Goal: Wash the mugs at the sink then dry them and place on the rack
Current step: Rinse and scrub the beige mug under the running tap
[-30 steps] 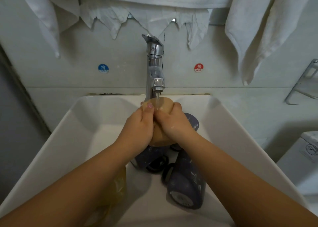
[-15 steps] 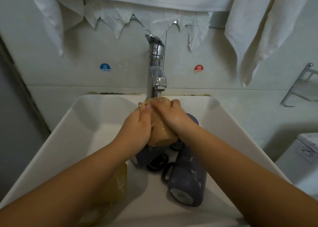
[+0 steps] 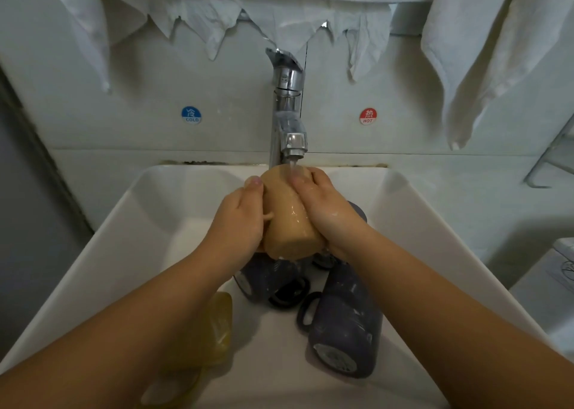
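a: a white sink (image 3: 413, 222) is filling the view, set against a pale wall, and we are looking down into it. what is lying nearest?

b: a yellow mug (image 3: 217, 331) is lying on its side under the left forearm, and a dark mug (image 3: 344, 325) is lying on its side just right of it, base toward us. a second dark mug (image 3: 264, 279) is lying farther in, partly hidden under the hands. another dark shape is showing behind the right wrist, but i cannot tell what it is.

a: so how far along is the job looking?

b: early, i am judging. only the tan mug (image 3: 290, 219) is getting rinsed; the others are waiting in the basin, and nothing is being dried or racked.

a: and the hands?

b: the left hand (image 3: 239, 225) is wrapping closed around the tan mug's left side by the handle, thumb up near the rim. the right hand (image 3: 326, 213) is pressing flatter against the wet right side, fingers reaching into the stream.

a: beyond them?

b: the tap (image 3: 287, 110) is running onto the mug's upper end. white towels (image 3: 484, 54) are hanging above, and a metal rack (image 3: 553, 160) is peeking in at the right edge.
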